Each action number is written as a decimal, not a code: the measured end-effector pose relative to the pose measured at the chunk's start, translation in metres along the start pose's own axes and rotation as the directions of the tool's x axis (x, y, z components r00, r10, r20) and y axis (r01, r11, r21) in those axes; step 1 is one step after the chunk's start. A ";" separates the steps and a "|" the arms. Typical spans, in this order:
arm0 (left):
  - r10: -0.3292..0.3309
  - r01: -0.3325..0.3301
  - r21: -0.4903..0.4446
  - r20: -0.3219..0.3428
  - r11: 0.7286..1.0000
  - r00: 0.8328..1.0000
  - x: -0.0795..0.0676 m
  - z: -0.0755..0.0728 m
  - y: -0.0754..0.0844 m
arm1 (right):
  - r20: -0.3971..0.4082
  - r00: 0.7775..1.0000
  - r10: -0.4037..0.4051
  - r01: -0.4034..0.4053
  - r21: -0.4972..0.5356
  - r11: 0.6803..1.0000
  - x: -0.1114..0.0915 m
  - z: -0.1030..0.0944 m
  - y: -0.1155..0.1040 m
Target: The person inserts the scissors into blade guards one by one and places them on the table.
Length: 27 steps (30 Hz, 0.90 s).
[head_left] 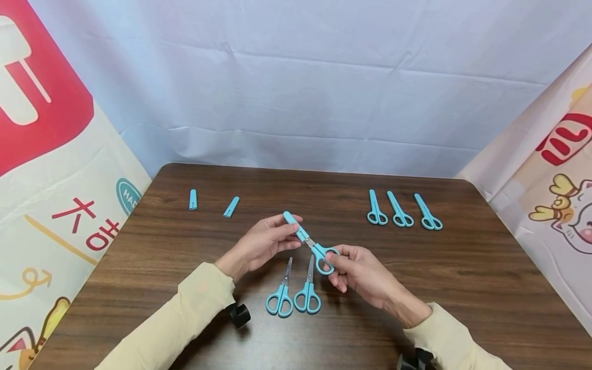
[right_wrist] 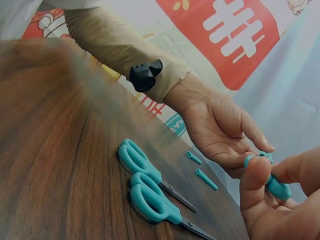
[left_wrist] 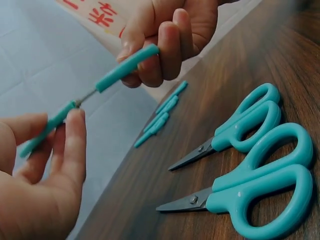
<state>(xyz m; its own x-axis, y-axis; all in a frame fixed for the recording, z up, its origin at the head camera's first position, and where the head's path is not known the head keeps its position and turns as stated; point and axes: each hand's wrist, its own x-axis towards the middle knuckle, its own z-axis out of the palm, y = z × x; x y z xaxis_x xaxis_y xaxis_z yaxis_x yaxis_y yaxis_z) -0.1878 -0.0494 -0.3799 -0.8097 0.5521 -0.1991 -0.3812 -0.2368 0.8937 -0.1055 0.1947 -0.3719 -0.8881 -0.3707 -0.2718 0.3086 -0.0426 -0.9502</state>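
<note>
My left hand [head_left: 261, 242] pinches a light-blue blade cover [head_left: 290, 218] between thumb and fingers above the table. The blades of a pair of light-blue scissors [head_left: 318, 250] are partly inside that cover, with a short stretch of metal showing between cover and handles. By the handles, my right hand [head_left: 363, 270] grips these scissors, thumb on top. Below the hands, two uncovered scissors lie side by side, one on the left [head_left: 279, 299] and one on the right [head_left: 307, 297], blades pointing away from me. Both pairs also show large in the left wrist view.
Two loose blade covers, one at far left [head_left: 193, 200] and another nearer the middle [head_left: 231, 207], lie toward the back of the brown wooden table [head_left: 139, 267]. Back right, three covered scissors [head_left: 399, 210] lie in a row. A pale cloth [head_left: 296, 92] hangs behind.
</note>
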 end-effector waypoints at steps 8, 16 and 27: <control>0.066 -0.061 -0.036 0.138 0.997 0.988 -0.001 -0.008 0.001 | 0.012 1.000 0.001 -0.001 0.062 0.998 -0.001 -0.002 -0.001; 0.078 -0.077 -0.007 0.132 0.997 0.988 0.000 -0.012 -0.002 | 0.042 0.999 0.019 -0.022 0.072 0.997 -0.002 -0.001 -0.003; 0.131 -0.130 -0.013 0.109 0.991 0.985 0.001 -0.008 -0.006 | 0.070 0.998 0.001 -0.008 0.096 0.995 -0.006 0.000 -0.005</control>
<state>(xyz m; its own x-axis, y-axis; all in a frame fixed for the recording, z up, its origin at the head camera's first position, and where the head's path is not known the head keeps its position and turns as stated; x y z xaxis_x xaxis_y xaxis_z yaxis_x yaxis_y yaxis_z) -0.1902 -0.0535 -0.3887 -0.7990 0.6002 -0.0356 -0.2785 -0.3169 0.9066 -0.1013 0.1970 -0.3651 -0.8617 -0.4348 -0.2615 0.3470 -0.1289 -0.9290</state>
